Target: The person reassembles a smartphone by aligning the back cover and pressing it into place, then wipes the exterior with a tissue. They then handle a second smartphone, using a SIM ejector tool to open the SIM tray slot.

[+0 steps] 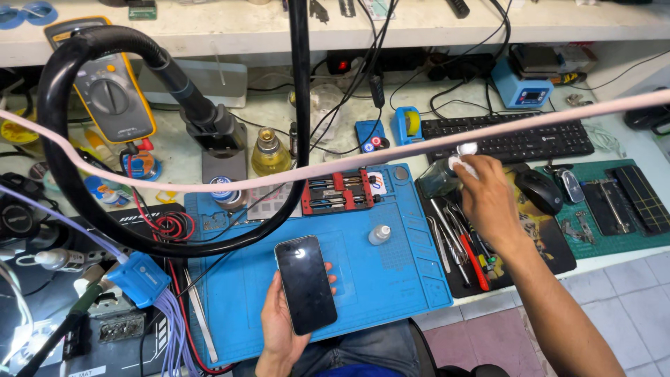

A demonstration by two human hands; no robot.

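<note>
Left hand [283, 324] holds a black smartphone [305, 283] screen-up, glossy and dark with a glare spot, over the blue silicone repair mat [391, 279]; fingers wrapped around its edges. Right hand [487, 195] reaches to the black tool tray [551, 255], fingers pinched on a white wipe [462, 162] at a clear dispenser bottle [438, 179]. Small white dropper bottle [379, 234] stands on the mat; yellow multimeter [112, 91] back left on the worktop [279, 115].

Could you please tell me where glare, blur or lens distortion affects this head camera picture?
Head view: a soft glare spot sits on the dark glass screen of the black smartphone in the left hand; strong glare washes out the bottom-left corner; the pale pink cable crossing close to the lens looks soft; the white shelf edge bows, showing wide-angle distortion; the right hand is sharp.
</note>
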